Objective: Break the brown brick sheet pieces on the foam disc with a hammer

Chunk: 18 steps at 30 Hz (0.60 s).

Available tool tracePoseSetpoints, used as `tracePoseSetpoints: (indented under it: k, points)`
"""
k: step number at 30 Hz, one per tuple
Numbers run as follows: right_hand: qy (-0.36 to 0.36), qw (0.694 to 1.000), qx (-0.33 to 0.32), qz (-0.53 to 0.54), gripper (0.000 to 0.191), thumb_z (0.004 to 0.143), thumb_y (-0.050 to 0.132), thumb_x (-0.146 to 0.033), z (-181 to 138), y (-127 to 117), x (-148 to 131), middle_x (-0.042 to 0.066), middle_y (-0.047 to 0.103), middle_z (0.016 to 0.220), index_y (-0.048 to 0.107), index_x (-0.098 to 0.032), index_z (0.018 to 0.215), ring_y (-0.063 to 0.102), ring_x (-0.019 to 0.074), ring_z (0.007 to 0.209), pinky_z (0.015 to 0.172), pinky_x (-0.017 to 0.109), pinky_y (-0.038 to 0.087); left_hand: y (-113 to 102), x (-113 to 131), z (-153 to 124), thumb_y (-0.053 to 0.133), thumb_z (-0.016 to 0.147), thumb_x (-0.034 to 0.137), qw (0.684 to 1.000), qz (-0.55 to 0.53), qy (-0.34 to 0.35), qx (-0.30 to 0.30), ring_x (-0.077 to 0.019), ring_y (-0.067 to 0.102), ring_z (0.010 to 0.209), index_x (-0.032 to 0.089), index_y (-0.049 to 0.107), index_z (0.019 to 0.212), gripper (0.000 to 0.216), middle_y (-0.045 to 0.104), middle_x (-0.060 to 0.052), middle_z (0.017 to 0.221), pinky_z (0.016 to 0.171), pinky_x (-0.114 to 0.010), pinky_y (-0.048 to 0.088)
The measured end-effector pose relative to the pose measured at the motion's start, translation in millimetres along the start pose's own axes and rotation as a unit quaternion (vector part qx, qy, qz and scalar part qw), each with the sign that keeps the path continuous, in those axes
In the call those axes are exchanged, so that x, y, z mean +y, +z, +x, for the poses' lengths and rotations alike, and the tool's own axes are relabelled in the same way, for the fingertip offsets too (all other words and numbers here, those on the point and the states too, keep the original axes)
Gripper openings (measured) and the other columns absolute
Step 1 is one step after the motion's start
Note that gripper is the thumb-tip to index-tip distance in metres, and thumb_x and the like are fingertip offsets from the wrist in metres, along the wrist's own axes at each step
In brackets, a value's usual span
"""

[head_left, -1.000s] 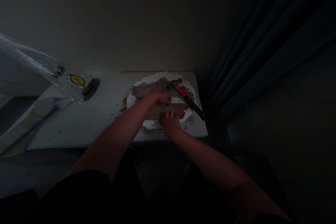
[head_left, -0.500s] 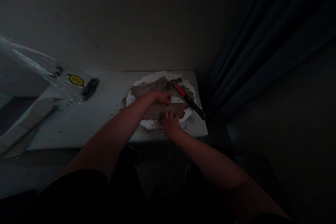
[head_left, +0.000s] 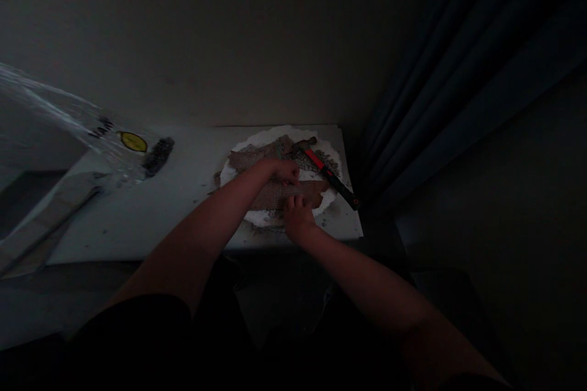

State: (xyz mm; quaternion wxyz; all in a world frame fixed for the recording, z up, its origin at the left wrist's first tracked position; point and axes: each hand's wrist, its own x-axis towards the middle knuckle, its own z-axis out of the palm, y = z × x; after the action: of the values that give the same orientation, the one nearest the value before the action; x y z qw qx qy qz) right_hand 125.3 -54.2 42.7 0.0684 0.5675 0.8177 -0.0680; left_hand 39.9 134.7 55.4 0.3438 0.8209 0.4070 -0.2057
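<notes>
A brown, grid-textured sheet (head_left: 268, 197) lies across a white disc with a ragged edge (head_left: 282, 132). Over the sheet's upper edge, my left hand (head_left: 286, 171) is closed with its fingers curled down; whatever is in them is too dark and small to make out. My right hand (head_left: 299, 219) rests at the near edge of the same sheet, fingers bent and drawn together, and their grip is not clear. Behind my left hand lies another rough brown piece (head_left: 252, 157). A hammer (head_left: 328, 172) with a red and black handle lies on the disc's right side, near small grey pebbles (head_left: 328, 159).
The white table (head_left: 151, 220) ends at the right just past the hammer's handle. Clear plastic wrap (head_left: 114, 149) with a yellow label is at the left, near a dark clump (head_left: 158, 156). A dark curtain (head_left: 440, 98) hangs at the right. Crumbs dot the tabletop.
Both hands stay almost in place, with only slight finger movement over the brown sheet. The hammer and the disc have not moved.
</notes>
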Motion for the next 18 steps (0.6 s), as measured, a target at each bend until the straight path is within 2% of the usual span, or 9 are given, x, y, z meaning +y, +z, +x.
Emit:
tracePoseSetpoints:
  k: [6, 13, 18]
  points:
    - [-0.002, 1.000, -0.014, -0.009, 0.047, 0.094, 0.042, -0.014, -1.2, -2.3, 0.4, 0.026, 0.051, 0.142, 0.056, -0.006, 0.138, 0.047, 0.0383, 0.127, 0.093, 0.053, 0.049, 1.9, 1.6, -6.4, 0.064, 0.074, 0.035, 1.000, 0.011, 0.011, 0.026, -0.0140, 0.058, 0.066, 0.016, 0.068, 0.084, 0.021, 0.068, -0.002, 0.073, 0.063, -0.024, 0.044]
    - [-0.001, 1.000, -0.016, 0.015, 0.046, 0.095, 0.040, -0.015, 2.0, 0.9, 1.6, 0.028, 0.049, 0.143, 0.056, -0.006, 0.138, 0.046, 0.0393, 0.128, 0.094, 0.054, 0.047, 11.9, 4.6, -13.1, 0.059, 0.076, 0.023, 0.987, 0.082, 0.085, 0.105, -0.0150, 0.054, 0.070, 0.017, 0.065, 0.080, 0.010, 0.067, -0.002, 0.076, 0.067, -0.025, 0.040]
    - [0.000, 1.000, -0.011, 0.014, 0.047, 0.096, 0.039, -0.014, 1.0, -0.5, 1.7, 0.028, 0.050, 0.142, 0.055, -0.005, 0.139, 0.047, 0.0388, 0.128, 0.094, 0.054, 0.047, 13.2, 2.7, -11.5, 0.056, 0.079, 0.020, 0.985, 0.107, 0.089, 0.103, -0.0142, 0.055, 0.072, 0.016, 0.064, 0.081, 0.009, 0.068, -0.003, 0.081, 0.065, -0.023, 0.038]
